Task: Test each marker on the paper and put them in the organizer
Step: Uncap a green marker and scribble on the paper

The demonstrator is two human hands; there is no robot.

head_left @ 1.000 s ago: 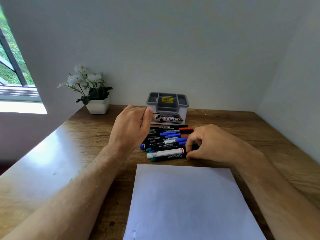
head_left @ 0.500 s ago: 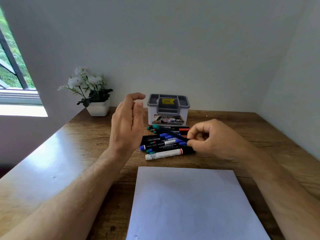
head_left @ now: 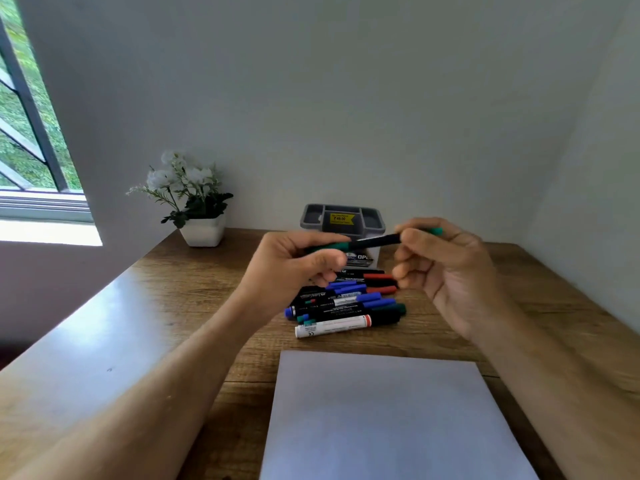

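A black marker with green ends (head_left: pixel 375 241) is held level in the air above the pile, between both hands. My right hand (head_left: pixel 446 268) grips its barrel and rear end. My left hand (head_left: pixel 294 265) curls round its green cap. Below them several markers (head_left: pixel 346 301) with blue, red and green caps lie in a heap on the wooden table (head_left: pixel 166 306). A blank white sheet of paper (head_left: pixel 381 420) lies nearest to me. The grey organizer (head_left: pixel 341 220) stands behind the markers by the wall, partly hidden by the hands.
A small white pot with white flowers (head_left: pixel 194 206) sits at the table's back left corner. A window (head_left: pixel 31 133) is at the far left. Walls close in at the back and on the right.
My right hand has lifted the green marker out of the pile and raised it. My left hand has come across and taken hold of its cap end.
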